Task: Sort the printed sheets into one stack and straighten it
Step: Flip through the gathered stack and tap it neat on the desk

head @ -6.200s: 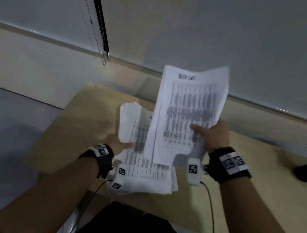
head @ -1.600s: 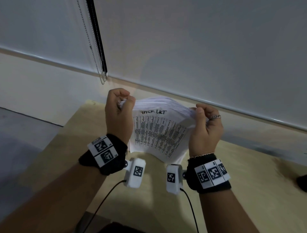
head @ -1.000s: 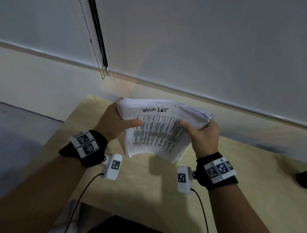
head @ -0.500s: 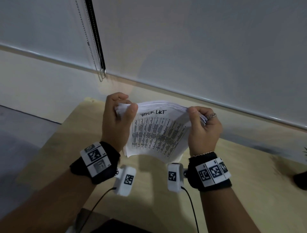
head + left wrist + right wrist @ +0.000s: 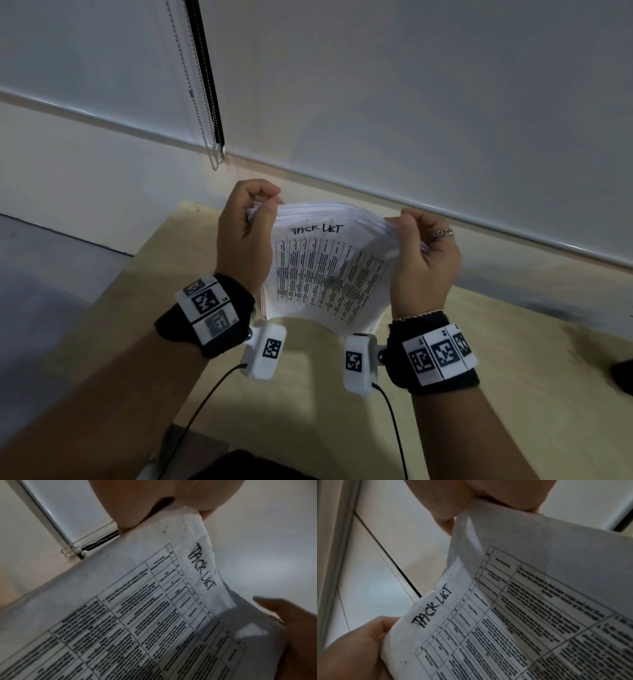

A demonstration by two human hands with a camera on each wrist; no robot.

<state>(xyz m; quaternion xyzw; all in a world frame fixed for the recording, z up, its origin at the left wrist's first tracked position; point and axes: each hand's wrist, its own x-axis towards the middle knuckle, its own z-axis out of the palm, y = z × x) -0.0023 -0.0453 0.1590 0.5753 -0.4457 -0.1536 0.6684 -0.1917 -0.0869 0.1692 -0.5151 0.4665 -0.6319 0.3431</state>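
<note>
Now both hands (image 5: 245,236) (image 5: 423,260) pinch the stack (image 5: 329,270).

Likely an office: pale wooden desk (image 5: 308,411) against a roller blind (image 5: 411,85) with bead chain (image 5: 191,92).

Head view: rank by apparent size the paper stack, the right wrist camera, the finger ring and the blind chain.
1. Paper stack
2. Blind chain: long but very thin, so its place against the camera is unsure
3. Right wrist camera
4. Ring
</note>
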